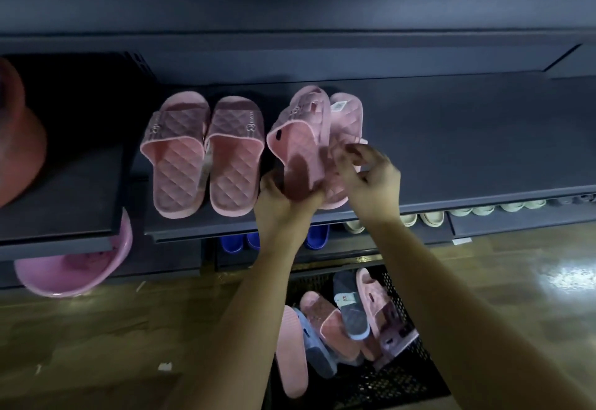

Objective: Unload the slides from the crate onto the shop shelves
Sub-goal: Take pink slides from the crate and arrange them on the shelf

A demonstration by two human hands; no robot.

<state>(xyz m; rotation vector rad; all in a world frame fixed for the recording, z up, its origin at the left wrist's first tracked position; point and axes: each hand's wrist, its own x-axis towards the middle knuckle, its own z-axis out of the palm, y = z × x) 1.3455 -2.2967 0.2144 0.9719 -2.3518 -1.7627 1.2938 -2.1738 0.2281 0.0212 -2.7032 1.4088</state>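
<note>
A pair of pink quilted slides [203, 154] lies flat on the dark shelf [467, 151]. To its right, my left hand [283, 203] grips the heel of a second pink slide [300, 145], which is tilted on its edge. Beside it lies its mate [346, 119] with a label on it, partly hidden. My right hand [367, 174] pinches something small and pale at that mate's strap; I cannot tell what it is. Below, a black mesh crate [396, 374] on the floor holds several pink, blue and grey slides [325, 322].
A pink plastic basin [77, 274] hangs under a lower left shelf [64, 203]. Blue slides [238, 241] and cream slides [429, 217] sit on the shelf underneath. A reddish round object [19, 138] is at far left. The wooden floor [516, 280] spreads right.
</note>
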